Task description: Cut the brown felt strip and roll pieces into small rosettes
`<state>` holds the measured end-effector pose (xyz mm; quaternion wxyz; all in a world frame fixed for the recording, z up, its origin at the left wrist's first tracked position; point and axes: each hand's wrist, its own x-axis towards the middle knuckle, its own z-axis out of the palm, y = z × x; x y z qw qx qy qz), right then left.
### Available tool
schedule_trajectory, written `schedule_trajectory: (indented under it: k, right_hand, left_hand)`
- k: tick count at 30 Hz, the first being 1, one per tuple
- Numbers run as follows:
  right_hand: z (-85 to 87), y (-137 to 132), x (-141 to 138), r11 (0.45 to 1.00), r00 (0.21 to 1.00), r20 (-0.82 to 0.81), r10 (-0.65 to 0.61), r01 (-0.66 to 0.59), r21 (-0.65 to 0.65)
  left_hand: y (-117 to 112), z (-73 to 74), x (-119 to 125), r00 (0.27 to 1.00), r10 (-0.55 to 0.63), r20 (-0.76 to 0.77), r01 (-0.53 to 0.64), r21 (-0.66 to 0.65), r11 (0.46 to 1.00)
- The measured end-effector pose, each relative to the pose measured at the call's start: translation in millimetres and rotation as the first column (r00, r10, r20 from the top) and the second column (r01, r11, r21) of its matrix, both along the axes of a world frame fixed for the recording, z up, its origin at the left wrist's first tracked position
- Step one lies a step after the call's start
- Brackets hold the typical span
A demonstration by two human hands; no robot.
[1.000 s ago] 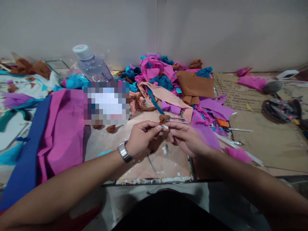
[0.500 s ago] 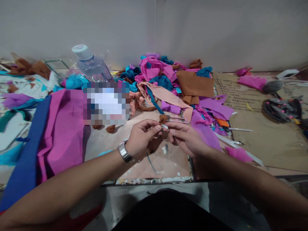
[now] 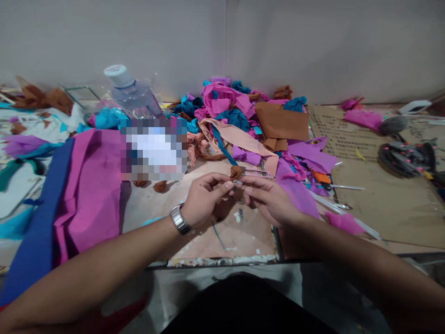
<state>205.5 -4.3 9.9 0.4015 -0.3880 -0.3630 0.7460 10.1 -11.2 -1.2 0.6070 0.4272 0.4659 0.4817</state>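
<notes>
My left hand [image 3: 207, 195], with a metal band on its wrist, is closed in a pinch above the middle of the table. Facing it, my right hand [image 3: 269, 197] is pinched too. Between the fingertips of both hands is a small whitish piece [image 3: 238, 183], too small to name. Just beyond the fingertips sits a brown crumpled paper bud [image 3: 236, 172]. A metal clip-like tool [image 3: 257, 173] lies right beside it, partly behind my right fingers. Two more brown paper buds [image 3: 160, 186] rest to the left of my left hand.
Heaped crepe paper scraps [image 3: 229, 102] lie along the wall. A clear bottle [image 3: 137, 99] with a white cap stands back left. Folded pink paper [image 3: 93, 185] and blue paper [image 3: 31, 232] cover the left. Cardboard [image 3: 389, 204] lies at right, with a black coiled item [image 3: 406, 157] on it.
The whitish piece has turned slightly between my fingertips and shows less white. Both hands stay in almost the same place.
</notes>
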Motion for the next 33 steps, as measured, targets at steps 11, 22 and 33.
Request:
schedule_trajectory:
  k: [11,22,33]
  right_hand:
    - [-3.4,-0.2,1.4,1.0,1.0,0.013,-0.021,0.021,0.007]
    - [0.3,0.7,0.5,1.0,1.0,0.008,-0.029,0.029,-0.003]
    - [-2.8,4.6,6.0,0.977,0.991,0.124,-0.039,0.012,0.215]
  left_hand:
    - [0.0,-1.1,-0.5,1.0,-0.006,0.007,0.006,0.009,1.0]
    - [0.5,-5.2,-1.5,0.999,-0.015,0.043,0.014,0.018,1.0]
    - [-3.7,5.8,2.1,0.994,-0.04,-0.105,0.043,0.029,0.999]
